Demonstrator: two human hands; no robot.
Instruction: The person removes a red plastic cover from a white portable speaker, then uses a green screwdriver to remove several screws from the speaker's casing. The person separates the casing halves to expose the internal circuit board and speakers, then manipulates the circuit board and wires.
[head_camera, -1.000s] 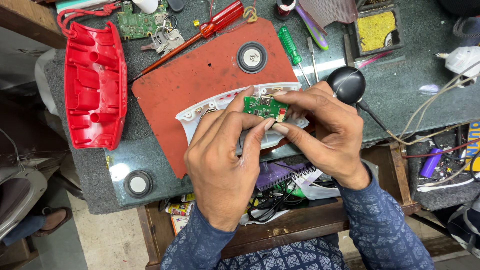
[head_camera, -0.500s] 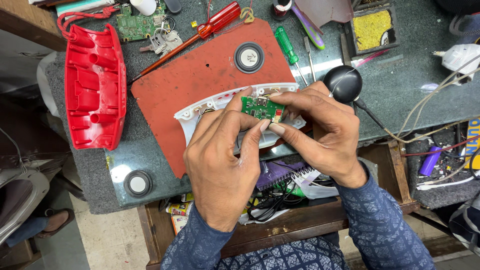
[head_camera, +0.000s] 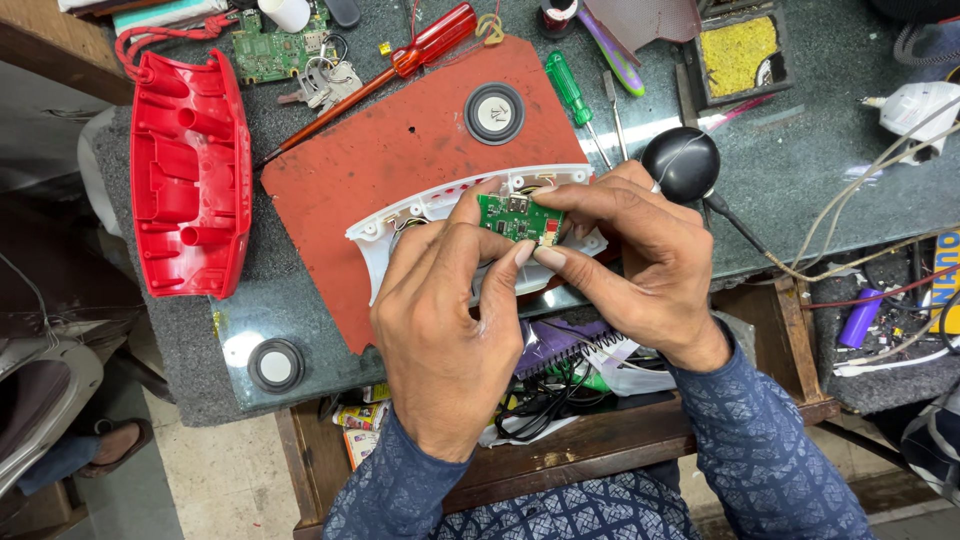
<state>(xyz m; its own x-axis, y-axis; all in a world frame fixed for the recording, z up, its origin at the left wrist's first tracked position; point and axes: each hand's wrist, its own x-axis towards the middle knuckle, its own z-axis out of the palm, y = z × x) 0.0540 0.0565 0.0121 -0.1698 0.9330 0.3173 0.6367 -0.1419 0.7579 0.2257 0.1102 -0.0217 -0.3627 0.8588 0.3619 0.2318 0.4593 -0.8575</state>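
Green circuit board (head_camera: 518, 217) pinched by left hand (head_camera: 445, 330) and right hand (head_camera: 640, 255), being seated in white shell (head_camera: 400, 215); needs careful alignment next

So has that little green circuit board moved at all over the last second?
No. The green circuit board sits over the same spot of the white casing, pinched by the left hand and right hand; only the camera view drifted.

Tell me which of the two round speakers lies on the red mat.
The round speaker beyond the hands, near the green-handled screwdriver, lies on the red mat. The other speaker sits off the mat, at the bench's near edge.
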